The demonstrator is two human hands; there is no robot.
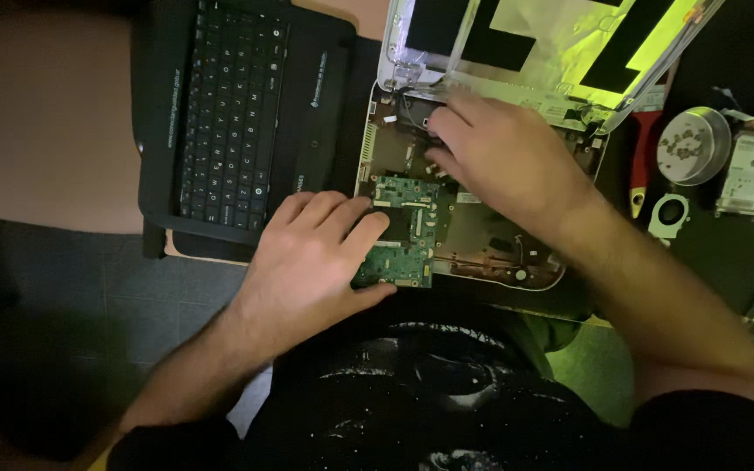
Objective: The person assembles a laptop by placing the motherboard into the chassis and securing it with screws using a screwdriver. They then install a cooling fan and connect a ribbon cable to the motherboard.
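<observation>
Resting under the left hand (307, 262), a green circuit board (405, 235).

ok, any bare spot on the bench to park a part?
Best patch: bare tabletop left of the keyboard. Crowded: right side, with the screw tin, drive, fan and red-handled tool packed together. The open chassis is taken up by the left hand on the green board and the right hand.

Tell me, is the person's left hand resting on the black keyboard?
No, the left hand lies on the green circuit board inside the opened laptop base, beside the keyboard.
</observation>
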